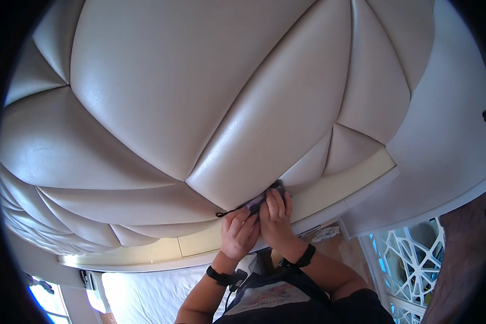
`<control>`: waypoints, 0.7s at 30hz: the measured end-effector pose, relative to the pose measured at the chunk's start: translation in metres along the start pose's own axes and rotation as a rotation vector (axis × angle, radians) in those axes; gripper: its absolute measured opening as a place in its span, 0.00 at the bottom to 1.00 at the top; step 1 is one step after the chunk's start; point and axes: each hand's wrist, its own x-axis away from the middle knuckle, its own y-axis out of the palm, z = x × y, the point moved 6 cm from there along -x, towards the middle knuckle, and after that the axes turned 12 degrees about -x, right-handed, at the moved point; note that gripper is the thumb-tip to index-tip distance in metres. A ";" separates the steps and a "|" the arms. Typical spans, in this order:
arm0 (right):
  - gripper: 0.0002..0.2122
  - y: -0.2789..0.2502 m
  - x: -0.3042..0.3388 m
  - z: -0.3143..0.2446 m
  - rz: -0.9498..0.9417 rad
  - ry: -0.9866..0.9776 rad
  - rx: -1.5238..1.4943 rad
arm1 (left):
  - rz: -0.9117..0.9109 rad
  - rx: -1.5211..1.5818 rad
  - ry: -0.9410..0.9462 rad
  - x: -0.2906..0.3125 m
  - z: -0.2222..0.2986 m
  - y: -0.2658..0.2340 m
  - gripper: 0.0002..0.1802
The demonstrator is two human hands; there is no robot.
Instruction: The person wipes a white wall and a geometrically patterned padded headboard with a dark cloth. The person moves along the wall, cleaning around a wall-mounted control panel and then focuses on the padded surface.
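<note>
A dark, narrow bundle with purple patches (256, 204) lies along the cream ledge, against the foot of the padded wall panel (264, 124). From its left end sticks out a short black cord loop (222, 214). My left hand (238, 233) is closed over the left part of the bundle, fingers bent. Its right part is gripped by my right hand (276, 216), whose fingers lie over the top. Both hands touch each other side by side. Much of the bundle is hidden under my fingers, so I cannot tell its exact kind.
The cream ledge (335, 189) runs along under the beige padded panel. A white bed sheet (146, 289) is at lower left, near a bright window (51, 302). At lower right stands a white lattice screen (416, 264); a pale wall (448, 129) curves up the right side.
</note>
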 end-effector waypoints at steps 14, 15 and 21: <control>0.25 -0.021 -0.002 -0.007 -0.104 0.003 -0.228 | -0.001 0.126 -0.139 0.014 0.004 -0.001 0.21; 0.25 -0.030 -0.006 -0.003 -0.103 0.039 -0.288 | 0.016 0.139 -0.104 0.003 0.013 -0.005 0.22; 0.27 -0.121 -0.043 0.038 0.326 -0.057 -0.107 | 0.132 0.268 0.082 -0.098 0.076 -0.015 0.23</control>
